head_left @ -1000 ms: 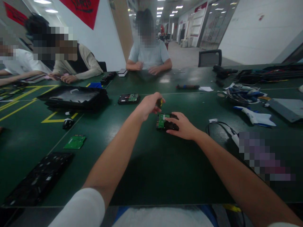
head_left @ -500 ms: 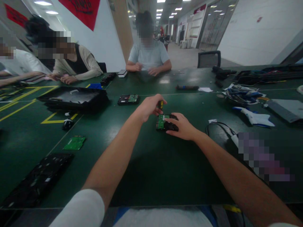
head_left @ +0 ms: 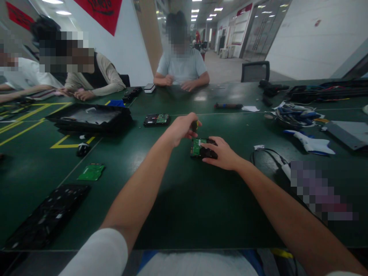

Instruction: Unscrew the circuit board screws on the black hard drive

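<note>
My left hand (head_left: 184,128) is closed around the black and yellow handle of a screwdriver (head_left: 195,125), held upright over the far edge of a hard drive. Its tip is too small to make out. The hard drive (head_left: 197,148) lies on the green table with its green circuit board facing up. From the right, my right hand (head_left: 222,153) grips the drive, thumb at the near side and fingers across the top, covering part of its black casing. Another hard drive (head_left: 156,119) with a green board lies farther off, left of my left hand.
On the left are a black tray (head_left: 90,119), a loose green circuit board (head_left: 91,171) and a black panel (head_left: 48,216). To the right lie a cable bundle (head_left: 297,115), a metal box (head_left: 349,132) and a white cable plug (head_left: 286,168). A person (head_left: 181,67) sits opposite.
My left hand and the screwdriver handle have turned slightly above the drive. My right hand keeps its hold. The whole view has shifted a little.
</note>
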Tool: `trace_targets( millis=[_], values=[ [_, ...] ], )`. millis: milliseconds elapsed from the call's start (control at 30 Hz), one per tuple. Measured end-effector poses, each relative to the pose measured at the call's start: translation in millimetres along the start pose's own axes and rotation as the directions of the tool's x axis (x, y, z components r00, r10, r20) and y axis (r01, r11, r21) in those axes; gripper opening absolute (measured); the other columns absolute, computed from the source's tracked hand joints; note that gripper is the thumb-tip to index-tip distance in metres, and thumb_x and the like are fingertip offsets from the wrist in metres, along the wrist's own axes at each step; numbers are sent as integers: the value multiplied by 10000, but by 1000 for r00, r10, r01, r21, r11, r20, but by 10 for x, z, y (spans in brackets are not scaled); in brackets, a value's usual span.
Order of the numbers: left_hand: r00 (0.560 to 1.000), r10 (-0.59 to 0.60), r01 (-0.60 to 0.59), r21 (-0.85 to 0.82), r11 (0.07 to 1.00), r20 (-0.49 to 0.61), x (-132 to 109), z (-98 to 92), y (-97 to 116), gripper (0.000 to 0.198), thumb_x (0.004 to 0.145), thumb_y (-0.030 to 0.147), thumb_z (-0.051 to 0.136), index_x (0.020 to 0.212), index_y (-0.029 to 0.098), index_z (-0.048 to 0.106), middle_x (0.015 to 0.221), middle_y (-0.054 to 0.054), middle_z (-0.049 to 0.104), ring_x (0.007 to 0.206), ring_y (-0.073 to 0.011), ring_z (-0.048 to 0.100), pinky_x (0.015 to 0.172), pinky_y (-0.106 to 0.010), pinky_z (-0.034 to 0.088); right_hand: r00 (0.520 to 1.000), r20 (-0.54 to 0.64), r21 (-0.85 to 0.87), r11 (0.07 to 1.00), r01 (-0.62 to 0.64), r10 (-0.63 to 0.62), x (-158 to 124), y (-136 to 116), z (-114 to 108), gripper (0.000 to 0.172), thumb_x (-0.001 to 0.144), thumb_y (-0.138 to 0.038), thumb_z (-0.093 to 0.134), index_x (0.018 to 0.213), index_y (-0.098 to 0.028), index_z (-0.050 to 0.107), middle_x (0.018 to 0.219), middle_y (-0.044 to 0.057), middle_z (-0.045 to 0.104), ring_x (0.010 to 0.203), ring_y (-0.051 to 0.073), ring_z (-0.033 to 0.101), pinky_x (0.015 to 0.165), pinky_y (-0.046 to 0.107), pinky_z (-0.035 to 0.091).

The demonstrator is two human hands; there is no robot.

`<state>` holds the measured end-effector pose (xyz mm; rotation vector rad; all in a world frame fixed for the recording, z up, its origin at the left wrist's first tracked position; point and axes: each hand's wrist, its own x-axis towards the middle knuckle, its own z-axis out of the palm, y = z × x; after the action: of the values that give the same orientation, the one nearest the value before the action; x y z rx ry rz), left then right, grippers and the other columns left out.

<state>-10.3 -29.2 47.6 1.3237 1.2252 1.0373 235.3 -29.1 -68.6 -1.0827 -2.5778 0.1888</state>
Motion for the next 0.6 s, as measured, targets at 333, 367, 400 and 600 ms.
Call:
trace_targets(
  millis=[333, 367, 400, 600],
  values=[
    [997, -64, 69, -111, 991, 46, -17, 32, 6, 292, 918, 448, 586, 938, 167, 663, 944, -131, 769, 675, -197, 724, 585, -292, 520, 1000, -6, -5, 1000, 0, 0, -1, -16, -8, 717, 937, -684, 728, 1548, -329, 604, 1619, 179, 461, 1508, 442, 418, 1212, 694, 384],
    [998, -49, 52, -81, 995, 40, -7, 28, -3, 304, 920, 449, 578, 915, 162, 676, 951, -130, 768, 665, -184, 708, 578, -286, 505, 1000, -4, -6, 1000, 0, 0, 0, -13, -7, 717, 939, -678, 728, 1553, -330, 600, 1621, 180, 459, 1509, 444, 415, 1213, 694, 381],
    [999, -28, 30, -41, 999, 36, 0, 25, -10, 315, 920, 447, 573, 895, 157, 692, 957, -126, 766, 654, -170, 690, 571, -281, 489, 1000, -4, -7, 1000, 1, -1, 1, -8, -4, 717, 941, -674, 727, 1558, -333, 595, 1624, 179, 455, 1510, 445, 413, 1213, 696, 379],
    [997, 7, -11, 52, 999, 77, -34, 60, 17, 267, 909, 411, 639, 915, 154, 710, 990, -96, 740, 629, -143, 684, 552, -271, 476, 999, -30, -3, 1000, 31, -31, 3, 18, 25, 710, 943, -676, 720, 1553, -332, 597, 1613, 174, 462, 1490, 436, 436, 1207, 692, 389]
  ],
)
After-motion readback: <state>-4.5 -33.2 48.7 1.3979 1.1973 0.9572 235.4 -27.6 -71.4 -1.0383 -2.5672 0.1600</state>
